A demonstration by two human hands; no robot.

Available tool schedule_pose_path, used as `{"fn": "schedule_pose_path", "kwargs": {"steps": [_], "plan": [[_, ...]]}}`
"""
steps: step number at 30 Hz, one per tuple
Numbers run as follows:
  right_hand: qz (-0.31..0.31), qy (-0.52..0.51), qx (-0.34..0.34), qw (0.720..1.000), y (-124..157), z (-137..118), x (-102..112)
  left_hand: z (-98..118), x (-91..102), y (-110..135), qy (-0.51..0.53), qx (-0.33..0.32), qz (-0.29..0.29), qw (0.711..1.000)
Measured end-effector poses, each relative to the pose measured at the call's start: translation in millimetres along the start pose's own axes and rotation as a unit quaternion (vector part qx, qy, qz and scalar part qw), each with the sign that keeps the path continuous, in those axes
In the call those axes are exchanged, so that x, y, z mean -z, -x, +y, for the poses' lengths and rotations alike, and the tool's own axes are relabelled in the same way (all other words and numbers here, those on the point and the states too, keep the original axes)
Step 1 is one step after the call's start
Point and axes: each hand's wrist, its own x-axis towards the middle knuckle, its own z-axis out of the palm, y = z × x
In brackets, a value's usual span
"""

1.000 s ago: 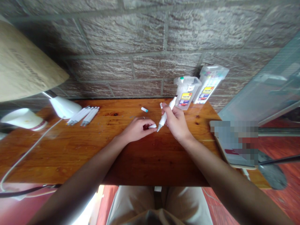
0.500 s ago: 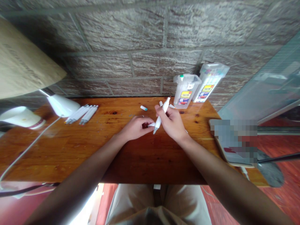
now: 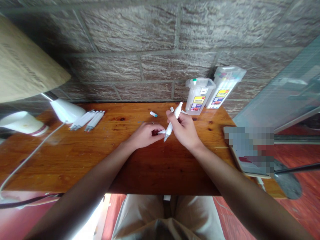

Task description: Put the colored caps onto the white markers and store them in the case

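Note:
My right hand [image 3: 184, 128] is closed round a white marker [image 3: 173, 120], which slants with its grey tip pointing down toward the wooden table [image 3: 140, 166]. My left hand [image 3: 146, 134] pinches a small white cap [image 3: 161, 132] right beside that tip. A loose cap with a teal end [image 3: 153, 114] lies on the table just beyond my hands. Another small white cap [image 3: 172, 109] sits behind the marker.
Several white markers [image 3: 87, 120] lie in a row at the back left. Two clear marker boxes [image 3: 198, 96] [image 3: 223, 86] stand against the brick wall. A white lamp base [image 3: 67, 111] and cord sit at left, and a blurred flat object [image 3: 250, 151] at the right edge.
Both hands have drifted slightly away from me and to the left, staying together. The marker tip and the cap have come closer, almost touching.

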Motion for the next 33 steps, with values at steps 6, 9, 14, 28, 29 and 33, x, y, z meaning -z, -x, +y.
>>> {"fn": "schedule_pose_path", "kwargs": {"steps": [6,9,14,28,29,33], "plan": [[-0.003,0.005,0.005,1.0,-0.2,0.6,0.5,-1.2,-0.5,-0.1,0.0,-0.002,0.0,1.0],[-0.004,0.005,0.006,1.0,0.0,0.7,0.5,-1.6,-0.2,-0.3,0.007,-0.001,-0.003,1.0],[-0.004,0.004,0.001,1.0,0.1,-0.2,0.4,-0.3,0.5,-0.5,0.006,0.003,-0.002,1.0],[-0.01,0.018,0.011,1.0,1.0,1.7,-0.5,0.6,1.4,-0.6,0.0,-0.009,-0.001,1.0],[-0.012,0.022,0.012,1.0,1.2,2.5,-0.7,1.0,1.6,-0.8,-0.001,-0.011,-0.001,1.0],[-0.014,0.039,0.019,0.999,2.4,4.9,-1.5,1.6,2.2,-0.8,-0.006,-0.021,-0.001,1.0]]}}
